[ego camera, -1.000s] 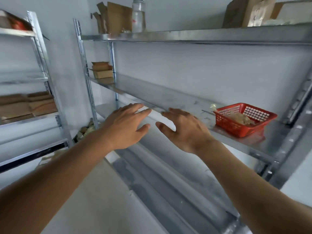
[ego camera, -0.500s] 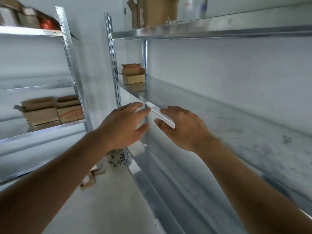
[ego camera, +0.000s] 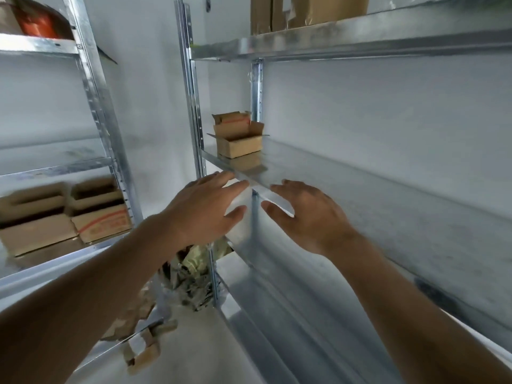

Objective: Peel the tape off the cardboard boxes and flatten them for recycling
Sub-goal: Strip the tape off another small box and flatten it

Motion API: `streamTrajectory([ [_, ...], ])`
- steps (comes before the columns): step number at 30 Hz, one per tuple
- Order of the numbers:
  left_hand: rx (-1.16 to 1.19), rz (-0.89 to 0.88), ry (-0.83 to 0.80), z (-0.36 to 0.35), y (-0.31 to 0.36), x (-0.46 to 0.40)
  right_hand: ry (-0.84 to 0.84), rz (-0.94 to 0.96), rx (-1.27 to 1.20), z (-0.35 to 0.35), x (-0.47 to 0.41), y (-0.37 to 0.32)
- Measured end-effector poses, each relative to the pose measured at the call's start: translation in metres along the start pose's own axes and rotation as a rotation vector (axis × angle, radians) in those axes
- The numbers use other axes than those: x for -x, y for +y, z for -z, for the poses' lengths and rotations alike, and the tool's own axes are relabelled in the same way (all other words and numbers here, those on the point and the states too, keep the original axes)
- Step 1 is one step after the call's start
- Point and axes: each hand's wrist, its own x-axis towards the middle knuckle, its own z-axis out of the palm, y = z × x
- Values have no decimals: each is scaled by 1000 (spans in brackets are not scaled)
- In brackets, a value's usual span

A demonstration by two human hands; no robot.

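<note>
Reaching forward, both hands are held empty with fingers spread, left hand (ego camera: pixel 205 209) and right hand (ego camera: pixel 310 217) near each other before the galvanised metal shelf (ego camera: pixel 360 184); the small open brown cardboard box (ego camera: pixel 238 137) is seen at its far end.

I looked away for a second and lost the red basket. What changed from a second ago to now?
The view swung left along the shelf, so the red basket left the frame and the small open box now sits ahead, nearer. Neither hand took hold of anything. The left hand and right hand stay open, side by side, reaching toward the shelf edge.
</note>
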Motion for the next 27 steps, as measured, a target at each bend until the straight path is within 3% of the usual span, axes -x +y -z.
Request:
streamTrajectory([
  [12,27,-45,2,-77,-178,-155,5,-44,3,-90,-218,-9],
  [22,44,-8,-27,-147,-285,-294,83,-91,42,-160,-400,14],
  [27,92,-2,-64,-180,-328,-336,38,-93,171,-181,-463,14],
])
